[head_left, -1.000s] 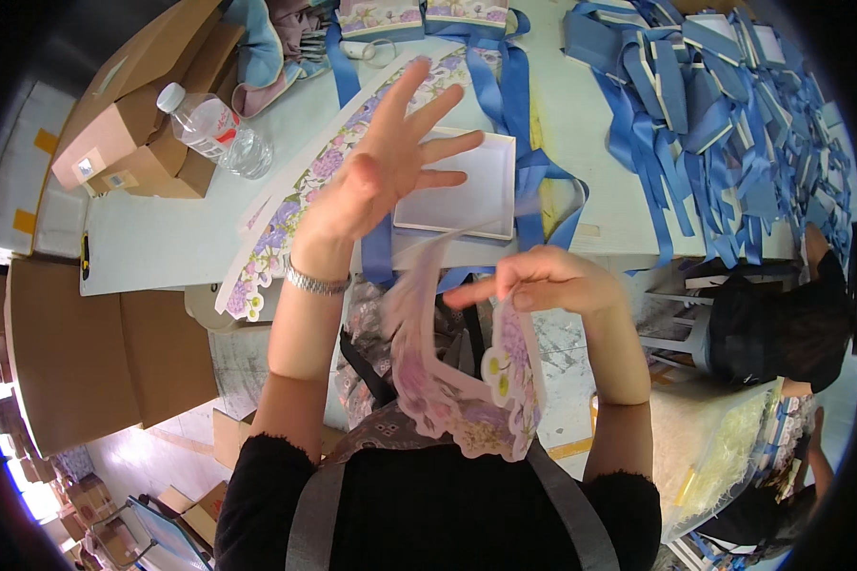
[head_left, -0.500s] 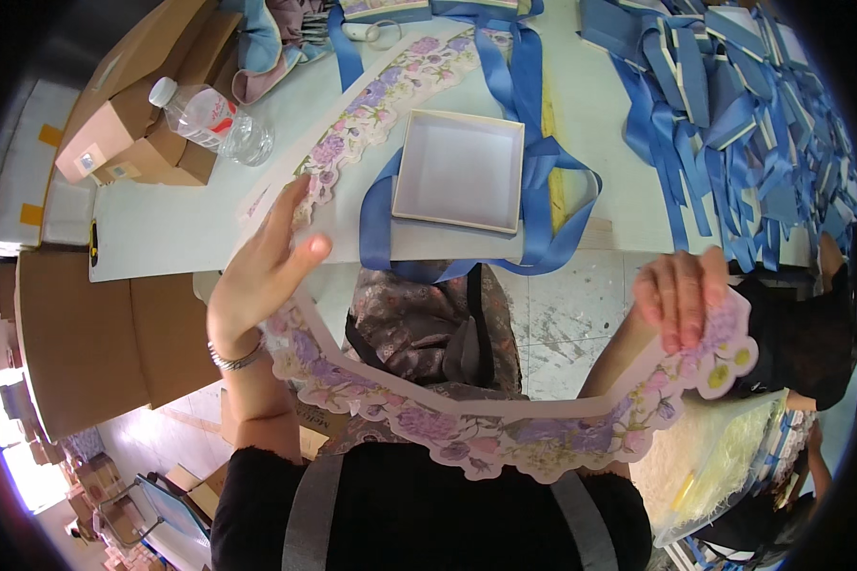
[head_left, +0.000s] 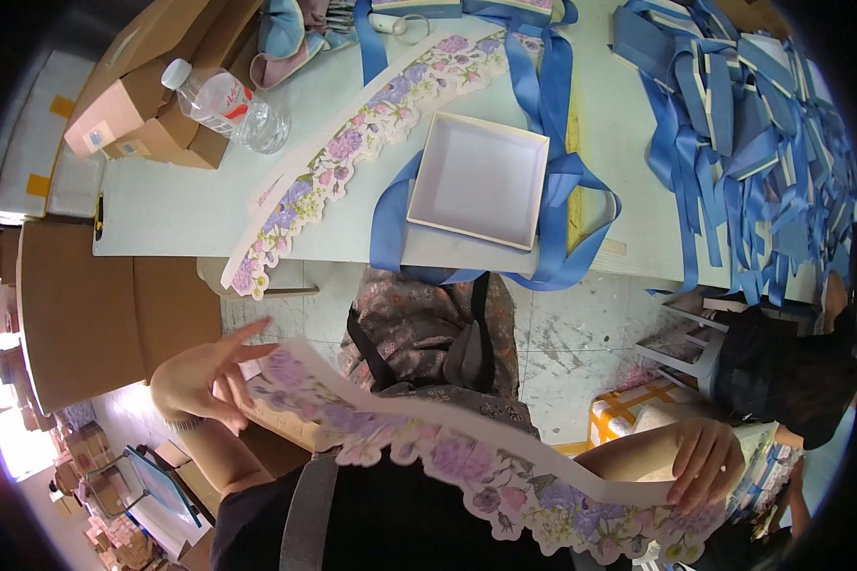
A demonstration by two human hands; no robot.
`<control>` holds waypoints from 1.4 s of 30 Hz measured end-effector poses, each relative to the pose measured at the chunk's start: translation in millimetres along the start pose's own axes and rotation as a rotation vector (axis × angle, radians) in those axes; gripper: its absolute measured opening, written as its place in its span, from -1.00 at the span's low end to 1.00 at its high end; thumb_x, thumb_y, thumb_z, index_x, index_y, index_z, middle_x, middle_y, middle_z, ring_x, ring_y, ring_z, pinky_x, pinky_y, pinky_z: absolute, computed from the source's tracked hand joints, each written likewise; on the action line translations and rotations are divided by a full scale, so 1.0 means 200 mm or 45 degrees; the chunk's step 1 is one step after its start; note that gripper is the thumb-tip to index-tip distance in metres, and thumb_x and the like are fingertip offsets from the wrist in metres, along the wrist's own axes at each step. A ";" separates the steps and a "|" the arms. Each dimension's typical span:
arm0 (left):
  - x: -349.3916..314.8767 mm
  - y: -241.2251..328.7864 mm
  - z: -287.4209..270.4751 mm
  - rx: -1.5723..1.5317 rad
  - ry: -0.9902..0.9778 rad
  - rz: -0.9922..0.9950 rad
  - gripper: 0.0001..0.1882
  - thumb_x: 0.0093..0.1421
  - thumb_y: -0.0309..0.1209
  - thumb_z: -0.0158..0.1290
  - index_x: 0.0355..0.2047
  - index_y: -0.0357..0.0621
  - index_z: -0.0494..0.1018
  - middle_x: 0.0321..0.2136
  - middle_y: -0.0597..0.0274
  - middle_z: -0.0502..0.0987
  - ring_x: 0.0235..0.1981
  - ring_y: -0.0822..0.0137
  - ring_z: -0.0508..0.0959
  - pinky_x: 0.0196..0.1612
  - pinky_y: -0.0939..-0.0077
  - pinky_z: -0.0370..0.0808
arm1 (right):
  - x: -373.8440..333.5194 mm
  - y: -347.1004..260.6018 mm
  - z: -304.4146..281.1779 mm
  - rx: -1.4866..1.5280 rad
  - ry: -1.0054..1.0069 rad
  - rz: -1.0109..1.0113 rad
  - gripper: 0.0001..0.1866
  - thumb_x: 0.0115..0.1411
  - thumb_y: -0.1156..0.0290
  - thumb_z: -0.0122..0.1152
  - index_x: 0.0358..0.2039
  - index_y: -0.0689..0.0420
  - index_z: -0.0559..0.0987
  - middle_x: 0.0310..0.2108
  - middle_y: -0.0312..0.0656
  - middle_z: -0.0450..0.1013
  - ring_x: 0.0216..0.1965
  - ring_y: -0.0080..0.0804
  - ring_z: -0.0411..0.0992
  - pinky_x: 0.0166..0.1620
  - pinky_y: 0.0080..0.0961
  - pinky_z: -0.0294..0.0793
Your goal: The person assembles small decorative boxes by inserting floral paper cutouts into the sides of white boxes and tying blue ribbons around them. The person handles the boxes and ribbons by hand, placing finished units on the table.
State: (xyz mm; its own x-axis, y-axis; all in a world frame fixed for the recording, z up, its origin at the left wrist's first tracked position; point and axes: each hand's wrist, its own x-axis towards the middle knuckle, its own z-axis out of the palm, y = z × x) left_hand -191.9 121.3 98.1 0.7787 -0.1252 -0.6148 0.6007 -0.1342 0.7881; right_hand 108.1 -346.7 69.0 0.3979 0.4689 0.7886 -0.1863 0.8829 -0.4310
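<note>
A scalloped paper strip (head_left: 467, 457) printed with purple and pink flowers is stretched in a bowed curve in front of my body. My right hand (head_left: 705, 466) is closed on its right end, fingers over the white edge. At the other end, my left hand (head_left: 205, 381) has its fingers bent around the strip's tip, with the index finger sticking out; part of that grip is hidden. Beyond, on the table, lie more floral strips (head_left: 343, 146), one end jutting over the front edge. A shallow white open box (head_left: 478, 181) sits to their right, with blue ribbon (head_left: 581, 228) around it.
Many blue boxes with ribbons (head_left: 752, 114) are piled at the right of the table (head_left: 171, 214). A plastic bottle (head_left: 227, 105) and a cardboard box (head_left: 152, 95) occupy the far left. Another person (head_left: 781, 366) in dark clothes is at the right.
Both hands have come down toward my body, bringing the floral strip lower. My left hand has left the table's strips and now bends its fingers at the held strip's left end.
</note>
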 end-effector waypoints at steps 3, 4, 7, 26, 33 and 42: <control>0.19 0.03 -0.05 -0.068 -0.156 0.434 -0.02 -0.07 -0.21 0.34 0.22 -0.34 0.02 0.26 -0.26 -0.05 -0.08 0.24 0.49 -0.20 0.42 0.58 | -0.05 -0.05 0.03 -0.004 0.089 -0.218 -0.83 0.16 0.48 0.00 -0.55 0.23 0.47 -0.65 -0.01 0.52 -0.66 -0.28 0.54 -0.53 -0.53 0.45; 0.26 0.08 -0.03 -0.156 -0.056 0.510 -0.06 -0.06 -0.21 0.33 0.20 -0.37 0.06 0.24 -0.22 0.01 -0.08 0.25 0.48 -0.20 0.42 0.58 | -0.08 -0.06 0.02 -0.020 0.109 -0.222 -0.84 0.16 0.48 0.02 -0.54 0.22 0.47 -0.65 -0.03 0.53 -0.65 -0.31 0.54 -0.58 -0.58 0.40; 0.48 0.30 0.07 -0.351 0.422 0.475 -0.33 0.02 -0.28 0.25 0.07 -0.36 0.28 0.10 -0.01 0.33 -0.14 0.36 0.49 -0.24 0.48 0.57 | -0.09 0.00 -0.13 0.046 0.001 -0.114 -0.85 0.15 0.48 0.03 -0.54 0.18 0.47 -0.65 -0.05 0.53 -0.67 -0.34 0.53 -0.57 -0.59 0.35; 1.38 0.68 0.00 1.657 1.489 0.661 -0.96 -0.08 -0.46 0.06 -0.61 -0.14 0.47 -0.62 0.04 0.52 -0.49 0.08 0.58 -0.41 0.29 0.52 | 0.40 0.50 -0.12 -2.117 -0.388 0.706 -0.23 0.07 0.13 0.21 0.26 0.05 0.17 0.21 0.00 0.19 0.31 -0.08 -0.02 0.27 -0.01 -0.22; 1.45 0.68 -0.10 0.971 1.356 0.730 -0.65 -0.03 -0.38 0.00 -0.19 -0.15 0.51 -0.35 -0.08 0.57 -0.36 0.01 0.57 -0.29 0.28 0.50 | 0.38 0.59 -0.19 -2.063 -0.955 1.521 -0.75 -0.03 0.38 0.26 -0.30 0.13 0.54 -0.50 -0.15 0.51 -0.34 -0.20 0.48 -0.21 -0.26 0.39; 1.43 0.55 -0.24 0.584 0.694 0.278 -0.67 0.00 -0.31 -0.06 -0.45 -0.43 0.43 -0.48 -0.20 0.53 -0.40 0.01 0.55 -0.29 0.18 0.42 | 0.69 0.79 -0.24 -2.760 -1.099 0.420 -0.95 -0.16 0.47 0.14 -0.63 0.04 0.56 -0.55 -0.28 0.43 -0.33 -0.35 0.44 -0.20 -0.39 0.38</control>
State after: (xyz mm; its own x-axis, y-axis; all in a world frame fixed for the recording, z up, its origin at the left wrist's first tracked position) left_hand 106.2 116.8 10.6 0.9227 0.2937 -0.2499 0.3792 -0.5738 0.7259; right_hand 177.7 -144.4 88.6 0.1326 0.9420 0.3084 0.9414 -0.2171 0.2582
